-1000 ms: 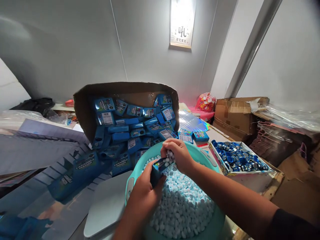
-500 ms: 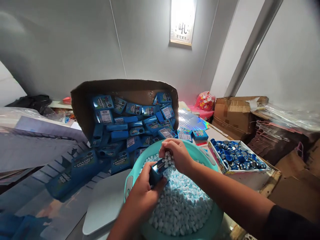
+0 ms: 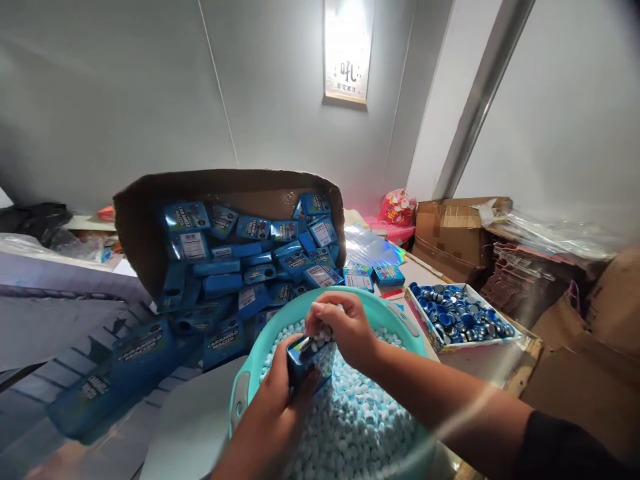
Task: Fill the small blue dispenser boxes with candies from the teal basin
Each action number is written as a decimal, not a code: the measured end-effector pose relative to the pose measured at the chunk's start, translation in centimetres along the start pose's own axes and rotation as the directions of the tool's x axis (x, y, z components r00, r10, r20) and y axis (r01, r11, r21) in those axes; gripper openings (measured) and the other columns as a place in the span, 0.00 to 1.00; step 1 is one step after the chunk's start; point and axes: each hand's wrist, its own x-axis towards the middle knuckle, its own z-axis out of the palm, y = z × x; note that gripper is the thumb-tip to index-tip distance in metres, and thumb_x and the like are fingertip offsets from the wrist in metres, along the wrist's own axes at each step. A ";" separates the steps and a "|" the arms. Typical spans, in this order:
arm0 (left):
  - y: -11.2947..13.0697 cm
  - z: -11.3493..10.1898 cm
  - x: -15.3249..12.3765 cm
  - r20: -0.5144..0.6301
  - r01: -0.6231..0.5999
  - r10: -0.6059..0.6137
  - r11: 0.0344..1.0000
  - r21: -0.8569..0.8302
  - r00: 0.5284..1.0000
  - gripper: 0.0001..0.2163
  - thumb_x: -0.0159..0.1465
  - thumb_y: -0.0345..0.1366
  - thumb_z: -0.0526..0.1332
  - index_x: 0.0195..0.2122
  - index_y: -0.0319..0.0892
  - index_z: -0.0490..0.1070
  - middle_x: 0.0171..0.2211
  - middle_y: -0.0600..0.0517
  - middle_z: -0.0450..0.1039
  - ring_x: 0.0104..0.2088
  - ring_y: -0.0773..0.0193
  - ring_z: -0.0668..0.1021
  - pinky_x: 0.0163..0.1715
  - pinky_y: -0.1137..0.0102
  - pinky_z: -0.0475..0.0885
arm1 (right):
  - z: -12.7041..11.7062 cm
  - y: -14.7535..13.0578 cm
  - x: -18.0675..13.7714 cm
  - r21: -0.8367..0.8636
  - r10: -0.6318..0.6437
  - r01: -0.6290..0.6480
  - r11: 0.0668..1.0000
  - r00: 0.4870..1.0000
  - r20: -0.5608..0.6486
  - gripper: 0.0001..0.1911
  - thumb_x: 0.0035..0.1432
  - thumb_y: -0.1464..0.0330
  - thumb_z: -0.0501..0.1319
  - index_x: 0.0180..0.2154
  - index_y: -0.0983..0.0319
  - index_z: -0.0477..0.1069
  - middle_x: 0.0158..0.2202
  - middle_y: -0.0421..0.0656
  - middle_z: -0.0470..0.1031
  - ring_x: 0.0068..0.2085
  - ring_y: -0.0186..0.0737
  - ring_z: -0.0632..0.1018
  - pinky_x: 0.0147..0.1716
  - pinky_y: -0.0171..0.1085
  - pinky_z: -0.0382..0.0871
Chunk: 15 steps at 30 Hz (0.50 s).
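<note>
My left hand (image 3: pixel 285 387) is wrapped round a small blue candy tin (image 3: pixel 301 357), which it holds tilted over a turquoise basin (image 3: pixel 260 357). Curled fingers of my right hand (image 3: pixel 345 327) hold a handful of white candies (image 3: pixel 323 337) at the top of the tin. Loose white candies (image 3: pixel 360 407) fill much of the basin under both hands. How many candies are inside the tin cannot be seen.
Behind the basin, a cardboard box (image 3: pixel 135 233) lies on its side with many blue tins (image 3: pixel 223 283) spilling out. To the right stands a tray (image 3: pixel 445 347) of blue and silver caps (image 3: pixel 457 310). A pale flat lid-like panel (image 3: pixel 185 420) lies left of the basin.
The whole view has shifted, so things sit a little further left and lower. My right hand has tipped closer over the tin's top, with fewer candies showing in it.
</note>
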 end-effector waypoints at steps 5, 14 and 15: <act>-0.2 0.2 -0.1 -0.025 -0.039 0.039 0.999 0.014 0.999 0.24 0.67 0.50 0.54 0.61 0.45 0.61 0.61 0.42 0.69 0.62 0.48 0.70 0.61 0.53 0.63 | -0.2 0.4 0.3 0.008 0.094 -0.094 0.995 0.993 0.067 0.12 0.49 0.61 0.61 0.20 0.62 0.72 0.18 0.40 0.72 0.23 0.35 0.73 0.28 0.35 0.68; -0.3 0.2 0.2 -0.087 -0.007 0.009 1.000 0.019 0.996 0.23 0.65 0.48 0.57 0.59 0.47 0.65 0.58 0.44 0.72 0.58 0.49 0.73 0.60 0.53 0.64 | -0.3 0.7 0.6 0.050 0.110 -0.115 0.992 0.990 0.091 0.10 0.48 0.64 0.60 0.23 0.63 0.74 0.19 0.41 0.74 0.24 0.37 0.75 0.29 0.35 0.69; -0.3 0.2 0.2 -0.084 -0.010 0.012 1.000 0.013 0.996 0.23 0.65 0.48 0.57 0.59 0.47 0.65 0.58 0.45 0.72 0.57 0.49 0.73 0.59 0.53 0.65 | -0.3 0.7 0.6 0.029 0.095 -0.099 0.995 0.990 0.105 0.10 0.48 0.63 0.61 0.22 0.63 0.74 0.18 0.41 0.73 0.24 0.37 0.75 0.29 0.35 0.69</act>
